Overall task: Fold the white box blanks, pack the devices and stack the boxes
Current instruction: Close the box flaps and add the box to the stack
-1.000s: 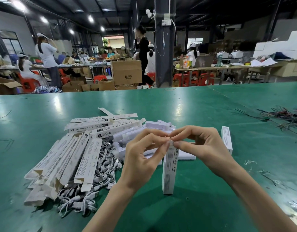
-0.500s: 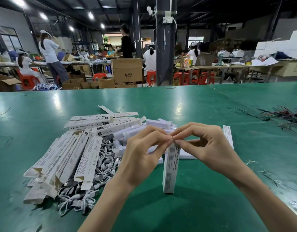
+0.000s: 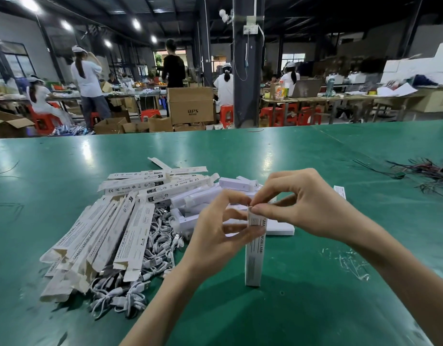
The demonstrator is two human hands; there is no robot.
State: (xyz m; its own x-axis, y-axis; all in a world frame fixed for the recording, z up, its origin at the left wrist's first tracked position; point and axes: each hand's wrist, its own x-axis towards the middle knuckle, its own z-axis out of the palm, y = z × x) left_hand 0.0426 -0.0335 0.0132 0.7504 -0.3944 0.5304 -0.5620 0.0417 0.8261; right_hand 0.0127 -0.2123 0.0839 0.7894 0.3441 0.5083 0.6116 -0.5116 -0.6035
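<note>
A long white box [image 3: 253, 260] stands upright on the green table [image 3: 302, 308], its bottom end on the surface. My left hand [image 3: 220, 236] grips its upper part from the left, fingers curled round it. My right hand [image 3: 307, 206] pinches the top end flap with thumb and forefinger. To the left lies a heap of flat white box blanks [image 3: 100, 233] over a tangle of white cables [image 3: 155, 245]. Several white devices [image 3: 198, 201] lie behind my hands.
A flat white box [image 3: 280, 229] lies behind the upright one, another white box [image 3: 339, 191] sits further right. Loose dark wires [image 3: 425, 173] spread at the right edge. Scraps of clear film [image 3: 350, 263] lie near my right forearm. Workers and cardboard cartons [image 3: 190, 104] stand beyond the table.
My hands stay on the top of the upright box. My left fingers have slid lower along the box's side, and my right fingers now pinch the flap more closely.
</note>
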